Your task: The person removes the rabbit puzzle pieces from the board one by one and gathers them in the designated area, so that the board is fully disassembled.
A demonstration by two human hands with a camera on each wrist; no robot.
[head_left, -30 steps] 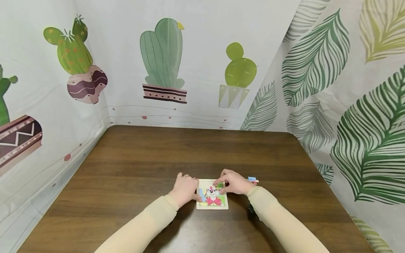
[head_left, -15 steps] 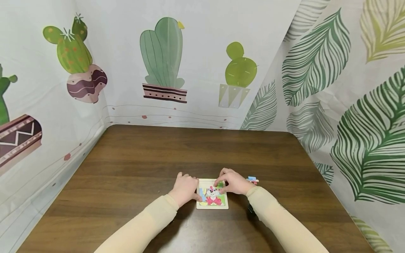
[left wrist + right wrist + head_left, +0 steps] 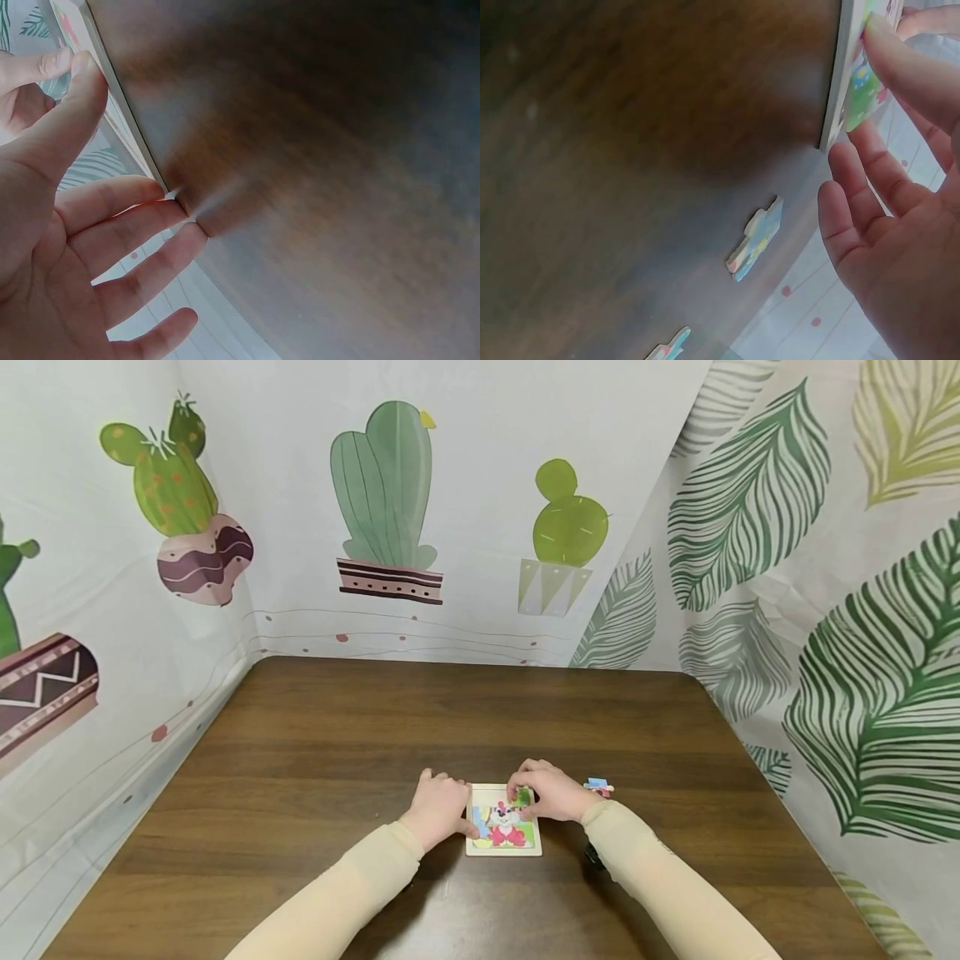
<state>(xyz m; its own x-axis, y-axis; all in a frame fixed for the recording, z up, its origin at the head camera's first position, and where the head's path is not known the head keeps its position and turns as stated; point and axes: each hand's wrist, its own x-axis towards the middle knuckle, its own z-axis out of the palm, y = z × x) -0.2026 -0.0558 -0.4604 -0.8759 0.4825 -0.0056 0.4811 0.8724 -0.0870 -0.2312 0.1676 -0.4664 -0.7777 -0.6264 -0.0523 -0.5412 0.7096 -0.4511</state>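
Note:
A pale puzzle frame lies on the table, with a pink-and-white animal picture in its lower part. At its left edge is my left hand; in the left wrist view this hand rests its thumb on the rim, fingers extended, fingertips by a corner. My right hand pinches a green piece at the frame's upper right. From the right wrist, the green piece shows beside the rim, near the thumb of the right hand, whose lower fingers are loosely bent.
To the right of the frame, partly behind the right wrist, lies a loose blue-and-pink piece. The right wrist view shows two loose pieces, one nearer and one at the bottom edge. Patterned cloth hangs behind the brown table.
My right hand's fingers have shifted slightly at the frame's upper right, and more of the green piece shows. My left hand stays at the frame's left edge.

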